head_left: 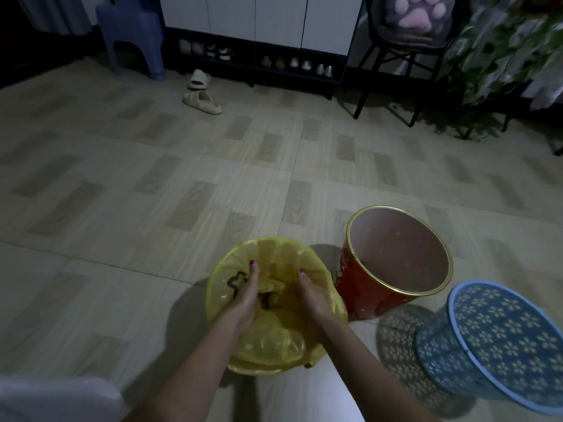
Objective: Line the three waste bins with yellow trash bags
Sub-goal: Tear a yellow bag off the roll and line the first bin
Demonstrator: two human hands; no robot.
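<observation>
A yellow trash bag (274,257) is draped over the rim of the nearest waste bin on the floor, hiding the bin itself. Both my hands are down inside its mouth. My left hand (243,295) and my right hand (312,295) press into crumpled yellow plastic at the middle, fingers pointing away from me; whether they grip it I cannot tell. To the right stands a red bin (365,300) with a gold rim and a bare pink inside. Further right a blue bin (499,339) with a flower lattice stands unlined.
Pale slippers (201,97) lie on the tiled floor ahead. A shoe rack (256,60) with several pairs lines the back wall, beside a blue stool (131,35). A black chair (405,50) with a paw cushion and a leafy plant (493,71) stand at the right.
</observation>
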